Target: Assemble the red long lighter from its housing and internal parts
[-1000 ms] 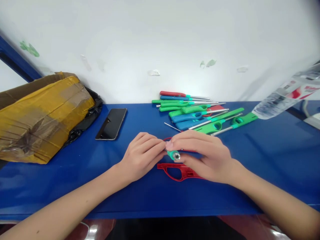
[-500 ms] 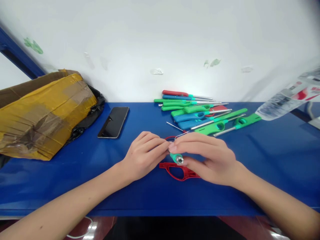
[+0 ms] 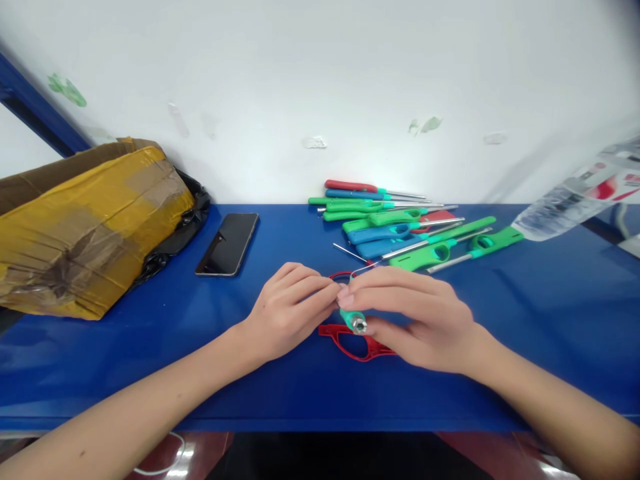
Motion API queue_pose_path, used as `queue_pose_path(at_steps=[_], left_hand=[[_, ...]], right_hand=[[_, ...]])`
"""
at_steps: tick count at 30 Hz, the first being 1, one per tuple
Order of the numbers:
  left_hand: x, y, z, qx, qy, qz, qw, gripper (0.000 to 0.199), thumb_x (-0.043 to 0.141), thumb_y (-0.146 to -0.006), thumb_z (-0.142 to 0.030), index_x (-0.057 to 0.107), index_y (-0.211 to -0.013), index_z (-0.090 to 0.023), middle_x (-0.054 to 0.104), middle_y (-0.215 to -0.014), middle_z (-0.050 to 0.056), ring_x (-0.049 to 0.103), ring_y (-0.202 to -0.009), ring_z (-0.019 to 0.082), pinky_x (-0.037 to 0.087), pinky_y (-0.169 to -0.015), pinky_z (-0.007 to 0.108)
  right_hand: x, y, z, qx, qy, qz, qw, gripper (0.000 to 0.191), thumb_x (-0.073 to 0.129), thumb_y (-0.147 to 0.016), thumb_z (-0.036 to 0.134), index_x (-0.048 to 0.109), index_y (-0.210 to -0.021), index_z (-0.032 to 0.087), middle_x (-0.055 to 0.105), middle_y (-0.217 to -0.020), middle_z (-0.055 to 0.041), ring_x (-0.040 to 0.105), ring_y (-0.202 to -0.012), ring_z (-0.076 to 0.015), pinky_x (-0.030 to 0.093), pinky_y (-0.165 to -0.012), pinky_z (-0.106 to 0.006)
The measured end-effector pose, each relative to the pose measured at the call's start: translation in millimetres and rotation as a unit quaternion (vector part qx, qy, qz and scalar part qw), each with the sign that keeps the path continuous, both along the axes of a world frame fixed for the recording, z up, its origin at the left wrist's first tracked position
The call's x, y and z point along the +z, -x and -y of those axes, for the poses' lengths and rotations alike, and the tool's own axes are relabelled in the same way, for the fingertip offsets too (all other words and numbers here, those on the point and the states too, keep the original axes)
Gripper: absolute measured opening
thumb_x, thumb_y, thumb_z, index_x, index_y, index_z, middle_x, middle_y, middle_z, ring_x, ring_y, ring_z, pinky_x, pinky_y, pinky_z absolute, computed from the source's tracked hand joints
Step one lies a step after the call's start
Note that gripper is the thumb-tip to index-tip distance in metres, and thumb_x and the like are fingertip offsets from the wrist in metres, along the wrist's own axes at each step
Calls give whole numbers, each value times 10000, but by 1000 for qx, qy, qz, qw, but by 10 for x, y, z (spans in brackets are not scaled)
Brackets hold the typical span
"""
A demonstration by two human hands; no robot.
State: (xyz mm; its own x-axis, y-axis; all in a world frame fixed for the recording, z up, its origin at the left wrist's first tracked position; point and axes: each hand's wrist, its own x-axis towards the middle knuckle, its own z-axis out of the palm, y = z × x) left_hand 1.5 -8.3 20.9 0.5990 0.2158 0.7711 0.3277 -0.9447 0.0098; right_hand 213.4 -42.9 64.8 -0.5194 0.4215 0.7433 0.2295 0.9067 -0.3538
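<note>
1. Just below the centre of the frame is a turquoise piece (image 3: 351, 319), a short tube ending in a shiny, hollow metal tip.
2. The right hand (image 3: 425, 320) pinches this piece between thumb and fingers, its knuckles arched. The left hand (image 3: 290, 310) has its fingers narrowed together, tips meeting the right hand's; what they grip is hidden, so I cannot tell.
3. Under the right hand, a red shell (image 3: 376, 348) with a looped, ribbed body lies on the smooth, glossy blue table (image 3: 280, 393). Behind the hands shows a curved red part (image 3: 341, 273), mostly covered, and near it a thin metal rod (image 3: 350, 252).
4. Right of upper centre lies a pile of lighters (image 3: 385, 231): smooth handles, turquoise collars, slim silvery tubes, some handles with oval finger holes.
5. At left, a parcel (image 3: 90, 233) is wrapped in creased, shiny yellow tape, with crumpled black plastic (image 3: 173, 250) beside it. The phone (image 3: 227, 245) is a flat, dark, reflective slab.
6. Counts: one turquoise piece, one phone, one parcel, and one clear ridged bottle (image 3: 565, 200) at right. The pile shows three blue handles and at least six green; overlap prevents a sure total.
</note>
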Motion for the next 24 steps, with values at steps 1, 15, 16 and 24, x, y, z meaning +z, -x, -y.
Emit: queue_pose_path(at_steps=[1,15,16,24], left_hand=[[2,1,-2,-1,0,-1,1000,117,586,-913,-130,591,-1030,-128,726,-893,109,647,-806,201,503,-708,344],[11,3,0,-3,5,-5,1000,123,578,-916,-135,590,-1039,-139,731,-904,105,656,-805,202,500,-709,346],[8,4,-1,-4,6,-5,1000,129,583,-915,-136,589,-1044,-138,732,-907,105,656,-805,203,501,-711,346],[-3,5,3,-2,3,1,1000,118,578,-922,-153,601,-1036,-132,730,-884,102,657,-801,197,513,-711,342]], right_hand=[[0,1,3,-1,0,2,1000,143,592,-928,143,667,-1047,170,744,-985,-74,705,-936,-138,582,-862,-229],[8,4,10,-7,-6,6,1000,137,580,-942,168,666,-1049,170,743,-985,-71,701,-934,-128,580,-864,-225],[6,6,8,-6,-7,6,1000,137,581,-941,167,666,-1050,168,742,-985,-74,700,-934,-128,579,-863,-224],[-23,0,-12,4,-2,-6,1000,140,610,-917,143,668,-1044,133,735,-983,-91,693,-938,-129,561,-884,-216]])
